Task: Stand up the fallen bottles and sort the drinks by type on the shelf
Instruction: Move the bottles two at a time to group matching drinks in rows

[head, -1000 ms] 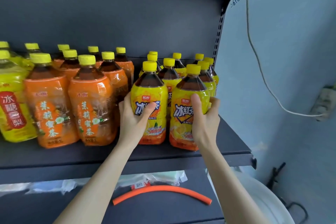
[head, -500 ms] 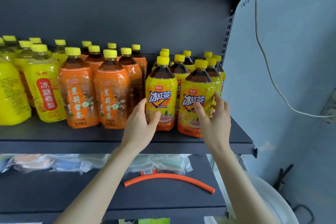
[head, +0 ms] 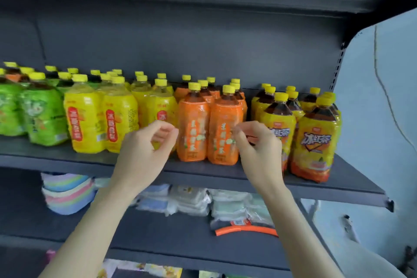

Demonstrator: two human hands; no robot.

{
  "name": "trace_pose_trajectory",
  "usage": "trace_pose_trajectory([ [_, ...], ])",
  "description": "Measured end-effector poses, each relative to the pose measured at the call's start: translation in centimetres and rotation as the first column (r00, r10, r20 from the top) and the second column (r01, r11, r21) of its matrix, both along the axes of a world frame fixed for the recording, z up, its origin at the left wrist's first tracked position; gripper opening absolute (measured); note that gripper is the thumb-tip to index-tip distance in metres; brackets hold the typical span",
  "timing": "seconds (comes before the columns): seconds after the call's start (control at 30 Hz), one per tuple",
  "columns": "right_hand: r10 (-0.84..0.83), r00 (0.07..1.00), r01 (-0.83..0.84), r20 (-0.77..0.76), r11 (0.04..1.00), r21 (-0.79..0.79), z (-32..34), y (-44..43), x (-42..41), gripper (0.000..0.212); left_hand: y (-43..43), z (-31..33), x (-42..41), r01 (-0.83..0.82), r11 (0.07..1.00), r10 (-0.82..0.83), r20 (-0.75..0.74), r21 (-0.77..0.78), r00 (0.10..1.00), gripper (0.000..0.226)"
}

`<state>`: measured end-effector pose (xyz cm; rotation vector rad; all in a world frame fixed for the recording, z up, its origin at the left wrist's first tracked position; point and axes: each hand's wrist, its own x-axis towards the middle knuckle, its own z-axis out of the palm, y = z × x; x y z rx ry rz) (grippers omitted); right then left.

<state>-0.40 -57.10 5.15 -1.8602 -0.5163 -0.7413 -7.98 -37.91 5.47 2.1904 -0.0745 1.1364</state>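
Note:
Upright yellow-capped bottles fill the dark shelf (head: 225, 175) in groups. Green-label bottles (head: 42, 117) stand at the left, then yellow pear-drink bottles (head: 88, 119), orange jasmine-tea bottles (head: 194, 131) in the middle, and yellow-orange iced-tea bottles (head: 316, 142) at the right. My left hand (head: 146, 151) hovers in front of the yellow and orange bottles with fingers loosely curled, holding nothing. My right hand (head: 257, 149) hovers between the orange bottles and the iced-tea bottles, fingers curled and apart, also holding nothing. No fallen bottle is in sight.
On the lower shelf lie pastel folded cloths (head: 67, 194), plastic-wrapped packets (head: 203, 201) and an orange foam tube (head: 246, 230). The shelf's right upright (head: 337, 67) meets a pale blue wall (head: 379, 119) with a hanging cable.
Both hands let go of the two front iced-tea bottles and drew back and left. The view swung left, bringing the green and yellow bottles into sight.

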Motion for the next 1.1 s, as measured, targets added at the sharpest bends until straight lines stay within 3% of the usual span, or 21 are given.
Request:
trace_pose_trajectory([
  [0.17, 0.172, 0.984, -0.168, -0.05, 0.983, 0.081, -0.9, 13.1, -6.2, 0.021, 11.5, -0.8, -8.9, -0.053, 0.995, 0.053, -0.002, -0.085, 0.999, 0.006],
  [0.27, 0.263, 0.961, -0.256, -0.081, 0.963, 0.082, -1.9, 20.3, -9.4, 0.008, 17.9, -2.0, -12.9, -0.117, 0.984, 0.116, -0.016, -0.135, 0.993, 0.008],
  [0.43, 0.352, 0.93, -0.345, -0.105, 0.936, 0.075, -2.2, 30.0, -12.5, 0.011, 26.9, -2.6, -16.9, -0.21, 0.962, 0.206, -0.041, -0.176, 0.978, 0.012],
  [0.8, 0.474, 0.88, -0.472, -0.031, 0.88, 0.049, -1.2, 48.8, -10.9, 0.013, 43.9, -2.4, -16.9, -0.31, 0.928, 0.315, -0.009, -0.208, 0.949, 0.011],
  [1.1, 0.55, 0.827, -0.542, -0.112, 0.835, 0.097, -1.7, 66.0, -6.9, 0.016, 59.4, -1.9, -13.7, -0.33, 0.918, 0.327, -0.052, -0.219, 0.944, 0.017],
])
